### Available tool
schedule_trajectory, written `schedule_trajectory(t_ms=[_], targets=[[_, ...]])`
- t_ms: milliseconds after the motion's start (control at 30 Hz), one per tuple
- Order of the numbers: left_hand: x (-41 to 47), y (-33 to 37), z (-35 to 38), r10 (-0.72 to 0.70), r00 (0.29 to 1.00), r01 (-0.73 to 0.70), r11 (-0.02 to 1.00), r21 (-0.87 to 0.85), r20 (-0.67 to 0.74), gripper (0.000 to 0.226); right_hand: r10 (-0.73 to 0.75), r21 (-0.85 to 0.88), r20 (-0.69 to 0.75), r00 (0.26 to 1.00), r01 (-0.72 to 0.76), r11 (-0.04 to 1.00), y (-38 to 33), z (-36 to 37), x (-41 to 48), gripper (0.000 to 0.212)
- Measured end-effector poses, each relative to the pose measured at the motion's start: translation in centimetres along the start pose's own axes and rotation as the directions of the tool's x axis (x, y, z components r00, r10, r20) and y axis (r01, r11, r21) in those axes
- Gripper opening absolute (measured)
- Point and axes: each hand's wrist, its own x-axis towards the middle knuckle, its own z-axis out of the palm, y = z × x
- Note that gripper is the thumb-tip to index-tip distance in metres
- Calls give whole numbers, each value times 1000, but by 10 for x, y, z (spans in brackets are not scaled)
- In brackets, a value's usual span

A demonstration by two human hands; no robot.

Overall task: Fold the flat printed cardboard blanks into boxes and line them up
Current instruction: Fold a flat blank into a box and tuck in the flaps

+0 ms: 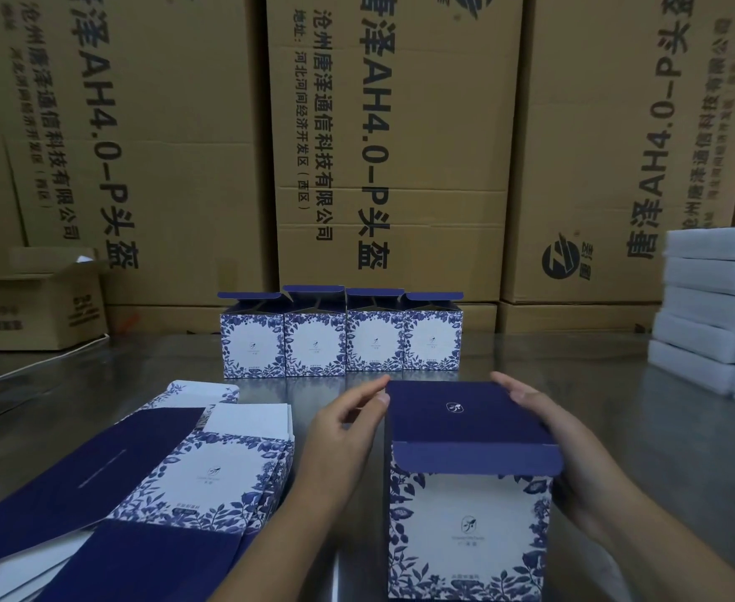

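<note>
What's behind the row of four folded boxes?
Behind the row stand big brown cartons, stacked. The row hides their bases and the table strip between; whether they touch is unclear.

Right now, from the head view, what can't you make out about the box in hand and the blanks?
- Box in hand: far side and base hidden by its own walls; whether the lid tab is tucked is unclear.
- Right hand: fingertips hidden behind the box.
- Flat blanks: cut off by the left and bottom edges, count unknown.
- Row of four boxes: small print unreadable.

Table (pixel 595 384): brushed metal, dull sheen, faintly reflective. Folded box (pixel 465 514): smooth matt printed card. Cartons (pixel 400 145) behind: rough brown corrugated cardboard.
</note>
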Motion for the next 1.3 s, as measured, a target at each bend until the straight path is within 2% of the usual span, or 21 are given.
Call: schedule_trajectory(t_ms=[100,300,400,533,667,767,967,1000,1067,1133,1300], targets=[[0,0,0,6,1000,-6,1000,28,-6,19,-2,16,9,1000,2,1000,-1,0,-1,25],[-3,6,2,115,989,-105,989,106,-91,10,-73,16,-47,996,74,997,-2,-1,-3,20],[-2,8,3,181,978,-168,978,127,-103,13,-92,12,-63,994,93,996,-1,-1,-3,18],[-2,9,3,200,974,-185,974,131,-109,21,-112,-9,-68,991,112,994,-1,-2,-2,18],[-2,9,1,156,981,-144,984,109,-113,22,-104,-52,-63,993,101,993,0,-4,1,24],[-3,8,0,132,989,-119,979,165,-66,21,-90,-104,-49,995,84,991,2,-5,4,32],[-5,7,-2,59,998,-65,983,172,39,21,-144,-236,-10,990,138,962,5,-5,6,25],[-5,7,-1,57,997,-63,984,168,43,24,-155,-256,-9,988,148,955,4,-4,6,25],[-6,7,-1,41,998,-47,986,161,40,38,-191,-277,4,982,185,943,5,-3,5,40],[-6,7,0,32,999,-35,986,161,27,43,-223,-275,12,975,218,937,4,-2,3,45],[-7,11,1,189,982,-184,970,157,-13,26,-355,-321,7,935,338,885,5,-3,3,20]])
